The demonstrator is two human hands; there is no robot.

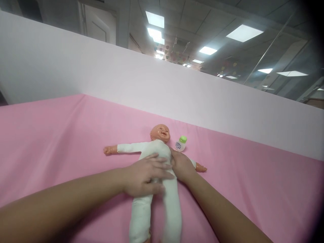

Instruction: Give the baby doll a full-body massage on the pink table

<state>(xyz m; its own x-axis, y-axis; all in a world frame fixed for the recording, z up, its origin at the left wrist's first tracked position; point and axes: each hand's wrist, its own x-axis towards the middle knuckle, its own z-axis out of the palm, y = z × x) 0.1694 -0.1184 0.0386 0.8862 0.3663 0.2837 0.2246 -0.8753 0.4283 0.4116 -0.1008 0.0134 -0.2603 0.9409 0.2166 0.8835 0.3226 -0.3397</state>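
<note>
A baby doll (pixel 157 148) with a white cloth body and a smiling plastic head lies on its back on the pink sheet (pixel 76 135). Across its lower belly rests my left hand (pixel 149 175), fingers stretched out and a little blurred. My right hand (pixel 183 165) is at the doll's side, near its armpit, and covers part of the doll's arm. The fingers of that hand are mostly hidden, so its grip is unclear. Just beyond my right hand stands a small clear bottle (pixel 180 144) with a green cap and a printed label.
A low white wall (pixel 126 84) runs behind the sheet, close to the doll's head and the bottle. Above it appear a ceiling with lit panels (pixel 244 33) and a door (pixel 100 25). The sheet has shallow folds.
</note>
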